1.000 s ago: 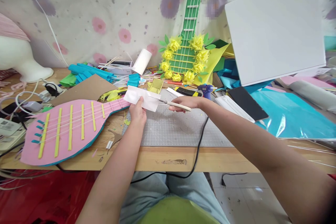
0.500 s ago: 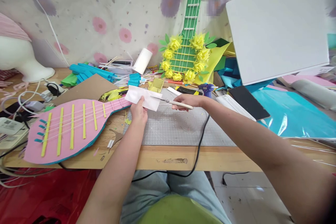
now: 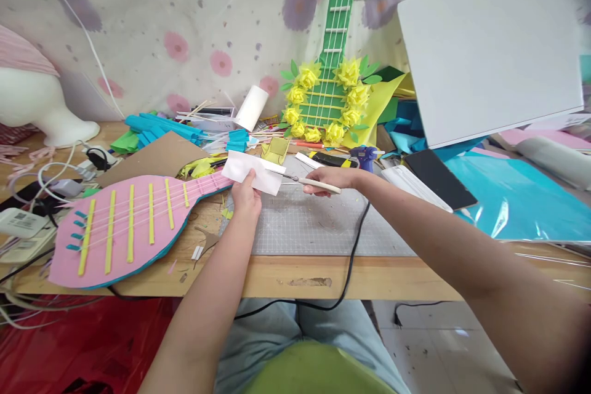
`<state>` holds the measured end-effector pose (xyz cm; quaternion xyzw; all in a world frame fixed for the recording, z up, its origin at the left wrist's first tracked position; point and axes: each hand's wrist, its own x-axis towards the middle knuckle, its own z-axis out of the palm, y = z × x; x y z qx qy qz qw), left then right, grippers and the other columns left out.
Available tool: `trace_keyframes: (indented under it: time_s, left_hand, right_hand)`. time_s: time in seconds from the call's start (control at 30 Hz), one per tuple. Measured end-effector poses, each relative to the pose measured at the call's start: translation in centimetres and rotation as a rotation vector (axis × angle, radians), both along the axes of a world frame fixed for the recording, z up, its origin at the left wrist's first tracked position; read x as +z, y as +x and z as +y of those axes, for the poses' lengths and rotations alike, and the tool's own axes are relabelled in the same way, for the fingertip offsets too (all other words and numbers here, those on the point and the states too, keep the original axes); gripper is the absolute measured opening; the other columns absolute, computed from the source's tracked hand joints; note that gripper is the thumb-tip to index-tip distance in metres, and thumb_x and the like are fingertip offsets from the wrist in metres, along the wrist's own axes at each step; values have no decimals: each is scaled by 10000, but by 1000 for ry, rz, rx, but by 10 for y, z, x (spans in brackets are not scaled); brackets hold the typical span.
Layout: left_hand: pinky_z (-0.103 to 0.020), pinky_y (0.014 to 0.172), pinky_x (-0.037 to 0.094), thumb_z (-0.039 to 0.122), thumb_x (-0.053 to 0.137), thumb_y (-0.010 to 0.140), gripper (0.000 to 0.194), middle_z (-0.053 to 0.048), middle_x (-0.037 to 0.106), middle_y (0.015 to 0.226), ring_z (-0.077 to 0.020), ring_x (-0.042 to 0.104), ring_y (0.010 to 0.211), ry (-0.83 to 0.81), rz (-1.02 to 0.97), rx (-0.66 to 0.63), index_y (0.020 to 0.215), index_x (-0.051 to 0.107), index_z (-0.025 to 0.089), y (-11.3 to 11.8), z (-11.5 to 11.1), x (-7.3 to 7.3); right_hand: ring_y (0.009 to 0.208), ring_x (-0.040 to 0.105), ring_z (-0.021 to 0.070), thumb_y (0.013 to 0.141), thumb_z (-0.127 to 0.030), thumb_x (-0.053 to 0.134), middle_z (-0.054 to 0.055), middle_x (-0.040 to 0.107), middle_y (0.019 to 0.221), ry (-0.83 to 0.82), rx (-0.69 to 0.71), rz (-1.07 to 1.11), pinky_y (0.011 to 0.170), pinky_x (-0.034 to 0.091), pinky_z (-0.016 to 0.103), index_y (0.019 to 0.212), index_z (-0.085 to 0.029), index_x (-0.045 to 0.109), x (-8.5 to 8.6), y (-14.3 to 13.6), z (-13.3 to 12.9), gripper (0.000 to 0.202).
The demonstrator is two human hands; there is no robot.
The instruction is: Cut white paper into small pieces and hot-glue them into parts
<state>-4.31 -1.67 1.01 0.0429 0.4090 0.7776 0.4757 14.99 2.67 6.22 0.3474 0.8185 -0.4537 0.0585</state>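
Observation:
A pale pink-white sheet of paper [image 3: 240, 171] is held by my left hand [image 3: 246, 194], its thumb on top. My right hand [image 3: 322, 181] is closed around the light-coloured handles of a pair of scissors [image 3: 327, 187]. The scissor tip reaches the right side of the sheet, where a narrow white strip [image 3: 273, 166] stands off along the upper edge. Both hands are over the grey cutting mat [image 3: 300, 228]. Just beyond my right hand lies a black and yellow cutter [image 3: 335, 159].
A pink paper guitar [image 3: 115, 228] lies at the left. Behind the mat stands a green guitar [image 3: 323, 98] with yellow flowers. A blue glue gun [image 3: 364, 157] is at the back; its black cord [image 3: 355, 240] crosses the mat and table edge.
The scissors have cut along the sheet's upper part, and a strip has come up from it. The view has shifted slightly; both hands stay in nearly the same place.

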Motion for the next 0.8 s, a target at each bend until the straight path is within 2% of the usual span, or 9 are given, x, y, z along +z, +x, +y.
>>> trace_keyframes:
  time_s: [0.37,0.57,0.8]
  left_hand:
    - [-238,722,514,43,597,683,290,-63,672,941,-131,640,793,38,-10,-43,951,627,153,6,-3,0]
    - [-244,734,508,47,607,676,250,-72,677,910,-130,639,785,64,32,-48,908,634,136,7,-5,3]
    - [-269,775,497,89,641,654,255,-66,664,982,-139,627,840,48,134,-41,900,639,153,7,-5,2]
  right_hand:
    - [549,440,82,671,-696,456,-5,460,618,14,51,59,508,361,223,672,-153,439,-7,-11,-2,544]
    - [561,440,81,679,-705,434,-2,451,652,-36,60,110,508,369,221,719,-151,443,-7,-12,0,555]
    - [566,436,87,713,-684,412,3,457,626,36,93,107,511,352,220,681,-148,442,-6,-9,0,538]
